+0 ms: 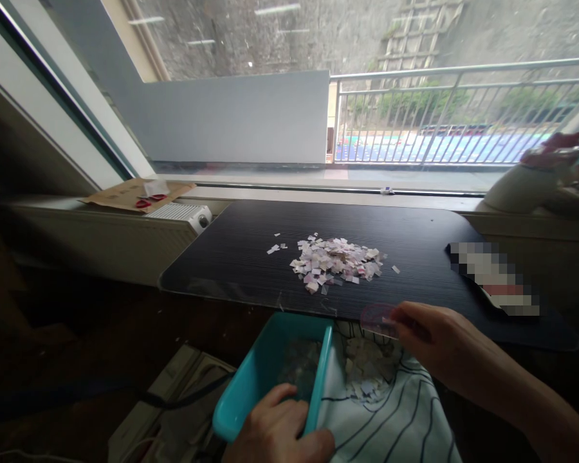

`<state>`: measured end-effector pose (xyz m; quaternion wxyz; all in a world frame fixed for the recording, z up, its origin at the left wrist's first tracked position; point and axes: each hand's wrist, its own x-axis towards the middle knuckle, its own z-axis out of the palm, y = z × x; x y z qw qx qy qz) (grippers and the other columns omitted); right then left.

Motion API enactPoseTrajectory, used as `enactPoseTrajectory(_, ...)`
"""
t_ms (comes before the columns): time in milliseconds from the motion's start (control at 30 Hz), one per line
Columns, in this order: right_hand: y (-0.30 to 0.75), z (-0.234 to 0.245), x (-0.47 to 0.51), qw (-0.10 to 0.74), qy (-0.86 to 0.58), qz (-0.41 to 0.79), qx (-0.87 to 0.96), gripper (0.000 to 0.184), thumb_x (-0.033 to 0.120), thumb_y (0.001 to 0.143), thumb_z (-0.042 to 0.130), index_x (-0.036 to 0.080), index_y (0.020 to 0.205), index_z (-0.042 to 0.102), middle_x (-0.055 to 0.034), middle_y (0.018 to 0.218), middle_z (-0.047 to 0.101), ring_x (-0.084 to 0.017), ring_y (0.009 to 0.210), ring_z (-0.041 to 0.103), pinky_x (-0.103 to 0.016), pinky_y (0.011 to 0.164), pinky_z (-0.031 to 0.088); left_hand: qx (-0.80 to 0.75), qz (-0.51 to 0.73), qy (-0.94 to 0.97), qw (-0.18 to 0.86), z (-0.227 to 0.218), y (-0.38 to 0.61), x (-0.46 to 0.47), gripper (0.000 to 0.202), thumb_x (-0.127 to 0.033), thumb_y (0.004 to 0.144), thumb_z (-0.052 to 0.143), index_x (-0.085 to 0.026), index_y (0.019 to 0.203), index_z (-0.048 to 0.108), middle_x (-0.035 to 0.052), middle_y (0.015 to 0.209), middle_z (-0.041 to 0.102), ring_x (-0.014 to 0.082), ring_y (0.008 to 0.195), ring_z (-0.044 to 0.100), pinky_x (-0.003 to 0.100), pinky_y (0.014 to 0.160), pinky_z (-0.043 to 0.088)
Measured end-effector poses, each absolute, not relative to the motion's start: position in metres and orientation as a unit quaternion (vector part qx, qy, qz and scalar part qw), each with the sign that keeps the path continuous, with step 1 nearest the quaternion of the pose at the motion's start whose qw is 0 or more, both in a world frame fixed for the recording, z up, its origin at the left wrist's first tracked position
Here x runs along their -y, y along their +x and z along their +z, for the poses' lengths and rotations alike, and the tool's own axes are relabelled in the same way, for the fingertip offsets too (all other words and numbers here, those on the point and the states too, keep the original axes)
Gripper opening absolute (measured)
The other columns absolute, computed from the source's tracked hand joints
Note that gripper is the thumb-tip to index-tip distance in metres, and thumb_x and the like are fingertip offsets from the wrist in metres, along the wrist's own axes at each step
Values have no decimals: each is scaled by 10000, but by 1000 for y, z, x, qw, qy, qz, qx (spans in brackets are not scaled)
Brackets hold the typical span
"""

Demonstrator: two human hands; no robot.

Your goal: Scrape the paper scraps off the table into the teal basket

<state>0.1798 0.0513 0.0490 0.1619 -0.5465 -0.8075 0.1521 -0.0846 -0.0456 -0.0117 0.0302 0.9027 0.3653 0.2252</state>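
Note:
My left hand (280, 427) is closed over the near rim of a teal plastic bin (251, 379), with its fingers curled inside. Some small scraps lie at the bottom of the bin, in shadow. Above the lap, at the table's front edge, my right hand (427, 328) pinches a thin, see-through pinkish plastic piece (379, 317); its exact kind I cannot make out. Below it, a heap of pale scraps (369, 366) rests on a light striped cloth (390, 418). On the dark table sits a pile of small whitish and pinkish paper-like pieces (338, 257).
The dark wood-grain table (236, 257) stands against a window sill. A blurred-out flat object (496, 280) lies at its right. A brown envelope (125, 195) with red-handled scissors is at the left, beside a white radiator (181, 215). A figurine (531, 177) stands on the right of the sill.

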Motion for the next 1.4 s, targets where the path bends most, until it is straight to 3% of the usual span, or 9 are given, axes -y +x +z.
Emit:
enactPoseTrajectory(267,179,48,-54,181,-531,156,813,181,256,881,485,211,795,637,8,666,656,-125,562,577,-219,515,386,-349,237,907,19,-19,-73,38,256,-210,906,363,-213,753,568,-14,597,404,148,528,419,348,776,488)
enactPoseTrajectory(433,163,36,-80,221,-512,102,824,247,245,926,424,203,981,662,-36,906,688,-147,727,638,-243,647,435,-329,246,910,-58,-36,-59,29,217,-203,883,444,-223,687,535,-25,568,375,145,504,395,346,753,465)
enactPoseTrajectory(600,151,25,-94,205,-512,47,833,269,239,927,406,207,968,670,-43,880,683,-151,694,630,-241,599,418,-302,237,920,-82,-50,-56,21,200,-218,872,523,-225,673,507,-36,537,393,138,466,399,337,684,459)
enactPoseTrajectory(733,146,31,-86,203,-482,103,846,262,257,931,411,221,932,671,-29,844,687,-143,687,634,-235,616,432,-301,213,926,-75,-50,-57,17,194,-242,870,549,-224,679,528,-35,544,401,134,474,411,340,693,452)
enactPoseTrajectory(1200,137,29,-91,204,-475,129,846,257,253,948,403,207,935,656,-37,852,649,-152,707,612,-254,651,434,-303,165,937,-46,-33,-54,6,196,-250,828,607,-229,659,510,-19,540,470,157,460,420,358,649,472)
enactPoseTrajectory(1400,146,30,-80,186,-456,213,844,238,256,961,404,216,932,638,-10,814,610,-121,647,567,-232,601,408,-310,177,933,-48,-33,-54,6,180,-256,815,628,-232,677,515,-20,548,474,158,471,425,381,680,482)
